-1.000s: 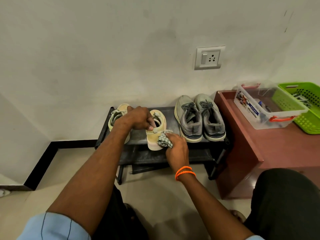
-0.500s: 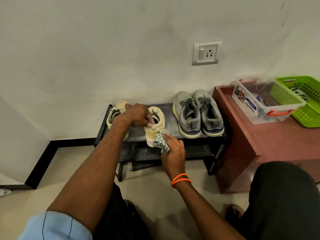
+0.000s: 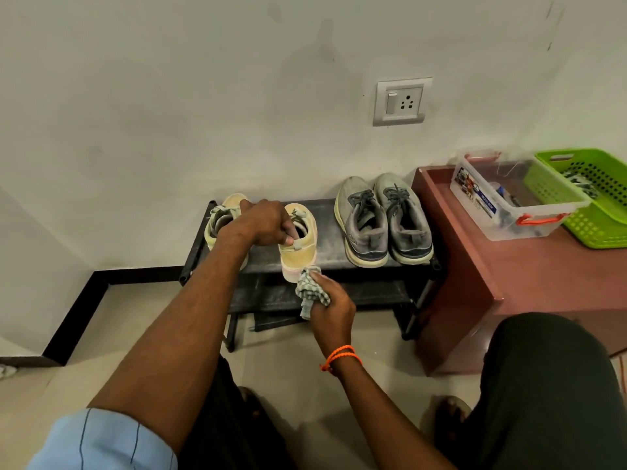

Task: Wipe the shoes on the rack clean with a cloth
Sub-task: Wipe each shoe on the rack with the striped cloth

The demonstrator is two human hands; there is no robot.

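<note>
A low black shoe rack [image 3: 325, 259] stands against the wall. On its top shelf my left hand [image 3: 268, 225] grips a beige shoe [image 3: 300, 254] by its heel collar, fingers inside the opening. My right hand [image 3: 330, 305] holds a bunched green checked cloth [image 3: 310, 290] just below that shoe's heel, at the rack's front edge. The matching beige shoe [image 3: 222, 217] sits further left, partly hidden by my left arm. A pair of grey lace-up sneakers [image 3: 385, 222] rests on the right part of the shelf.
A reddish-brown low cabinet [image 3: 509, 276] stands right of the rack, carrying a clear plastic box [image 3: 502, 205] with orange latches and a green basket [image 3: 590, 198]. A wall socket [image 3: 402, 101] is above the sneakers. My knee [image 3: 543, 385] is at lower right.
My right hand with the cloth slid down from the side of the beige shoe's heel to just below it. My left hand kept its grip on the shoe.
</note>
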